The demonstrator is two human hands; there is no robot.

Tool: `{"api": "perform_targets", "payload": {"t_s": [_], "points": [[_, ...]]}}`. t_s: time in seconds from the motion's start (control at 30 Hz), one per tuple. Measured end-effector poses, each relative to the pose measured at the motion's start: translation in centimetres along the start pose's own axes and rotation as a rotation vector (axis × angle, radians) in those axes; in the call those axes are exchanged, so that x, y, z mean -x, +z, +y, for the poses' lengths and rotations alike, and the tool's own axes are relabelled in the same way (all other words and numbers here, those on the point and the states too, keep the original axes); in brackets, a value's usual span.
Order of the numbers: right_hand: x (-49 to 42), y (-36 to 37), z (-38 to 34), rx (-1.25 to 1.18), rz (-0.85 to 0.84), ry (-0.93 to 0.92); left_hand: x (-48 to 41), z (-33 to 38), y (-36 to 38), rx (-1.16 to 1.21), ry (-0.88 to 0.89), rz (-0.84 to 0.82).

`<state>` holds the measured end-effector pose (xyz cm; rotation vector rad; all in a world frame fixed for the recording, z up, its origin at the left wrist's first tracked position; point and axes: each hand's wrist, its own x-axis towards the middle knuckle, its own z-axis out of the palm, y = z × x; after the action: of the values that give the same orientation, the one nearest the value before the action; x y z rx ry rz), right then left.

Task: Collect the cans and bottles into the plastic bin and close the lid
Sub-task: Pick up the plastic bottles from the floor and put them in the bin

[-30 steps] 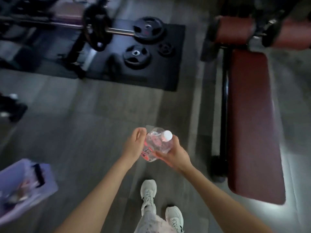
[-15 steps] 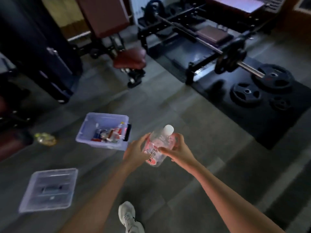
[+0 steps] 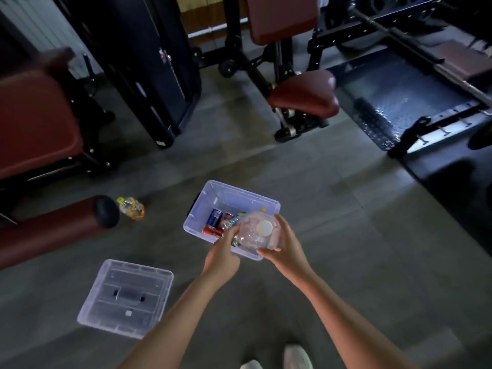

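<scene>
Clear bottle (image 3: pixel 257 234) (white cap, label unreadable) gripped by both hands' fingers (image 3: pixel 279 230) above plastic bin (image 3: pixel 213 193).

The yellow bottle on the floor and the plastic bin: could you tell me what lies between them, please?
In the head view, only bare grey floor lies between the yellow bottle and the plastic bin; nothing stands there.
</scene>
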<state>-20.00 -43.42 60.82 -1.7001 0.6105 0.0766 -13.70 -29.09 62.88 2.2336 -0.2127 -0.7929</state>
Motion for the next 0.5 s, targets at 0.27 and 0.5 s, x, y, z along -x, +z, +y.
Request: {"api": "perform_targets", "payload": {"t_s": [0.27, 0.5], "points": [[-15.1, 5.5, 2.0, 0.081, -0.124, 0.037, -13.0, -4.7, -2.6, 0.008, -0.136, 0.046], [-25.5, 11.3, 5.9, 0.088, -0.224, 0.148, -23.6, -11.7, -3.4, 0.023, -0.285, 0.051]]}}
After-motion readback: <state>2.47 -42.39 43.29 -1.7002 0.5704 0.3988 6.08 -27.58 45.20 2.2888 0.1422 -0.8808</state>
